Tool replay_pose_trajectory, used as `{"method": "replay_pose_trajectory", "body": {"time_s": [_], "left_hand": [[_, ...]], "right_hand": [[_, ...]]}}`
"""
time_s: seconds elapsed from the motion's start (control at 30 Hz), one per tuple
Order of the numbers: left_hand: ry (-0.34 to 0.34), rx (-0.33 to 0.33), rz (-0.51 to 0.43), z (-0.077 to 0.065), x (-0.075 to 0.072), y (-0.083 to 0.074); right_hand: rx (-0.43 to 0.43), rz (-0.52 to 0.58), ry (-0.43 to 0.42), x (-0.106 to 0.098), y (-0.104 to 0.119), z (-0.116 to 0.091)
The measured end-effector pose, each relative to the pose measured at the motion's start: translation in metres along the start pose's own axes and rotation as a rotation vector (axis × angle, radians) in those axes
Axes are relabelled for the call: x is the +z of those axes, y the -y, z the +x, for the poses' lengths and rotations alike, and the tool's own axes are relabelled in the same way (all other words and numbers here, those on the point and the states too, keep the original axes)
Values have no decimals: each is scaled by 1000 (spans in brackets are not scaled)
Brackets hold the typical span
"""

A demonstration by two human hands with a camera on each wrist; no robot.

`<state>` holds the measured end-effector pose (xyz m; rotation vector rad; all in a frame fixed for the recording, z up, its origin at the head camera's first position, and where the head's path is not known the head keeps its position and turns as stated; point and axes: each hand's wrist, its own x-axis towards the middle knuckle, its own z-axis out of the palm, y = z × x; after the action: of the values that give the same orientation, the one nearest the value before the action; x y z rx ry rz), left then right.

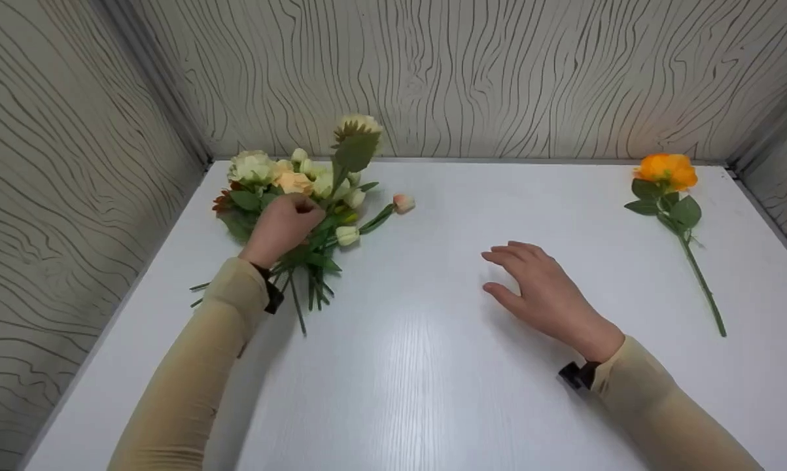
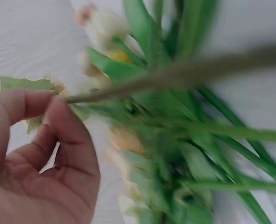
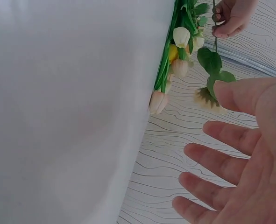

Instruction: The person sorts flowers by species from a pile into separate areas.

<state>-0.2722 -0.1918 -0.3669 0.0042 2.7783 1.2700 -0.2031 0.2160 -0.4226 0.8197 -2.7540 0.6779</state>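
My left hand pinches the stem of a cream flower between thumb and fingertips. The bloom tilts up above the others, with a broad green leaf below its head. Under this hand lies a heap of mixed flowers, among them a pale green bloom, a peach bloom and a white tulip. My right hand hovers over the middle right of the table, fingers spread and nothing in them. In the right wrist view its palm and relaxed fingers show.
An orange flower with a long leafy stem lies alone at the right of the white table. A pink tulip sticks out from the heap's right side. Wood-grain panels stand behind and beside the table.
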Motion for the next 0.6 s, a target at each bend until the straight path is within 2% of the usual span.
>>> {"method": "replay_pose_trajectory", "body": {"time_s": [0.13, 0.27, 0.37, 0.43, 0.6], "left_hand": [[61, 57, -159, -5, 14, -23], [114, 116, -363, -9, 39, -49], [133, 149, -541, -13, 64, -68], [139, 178, -649, -14, 81, -79], [135, 206, -796, -15, 120, -98]], "right_hand": [[22, 24, 3, -1, 1, 0], [76, 123, -31, -4, 4, 0], [140, 268, -52, -6, 7, 0], [189, 407, -35, -7, 11, 1], [331, 699, 29, -7, 20, 2]]}}
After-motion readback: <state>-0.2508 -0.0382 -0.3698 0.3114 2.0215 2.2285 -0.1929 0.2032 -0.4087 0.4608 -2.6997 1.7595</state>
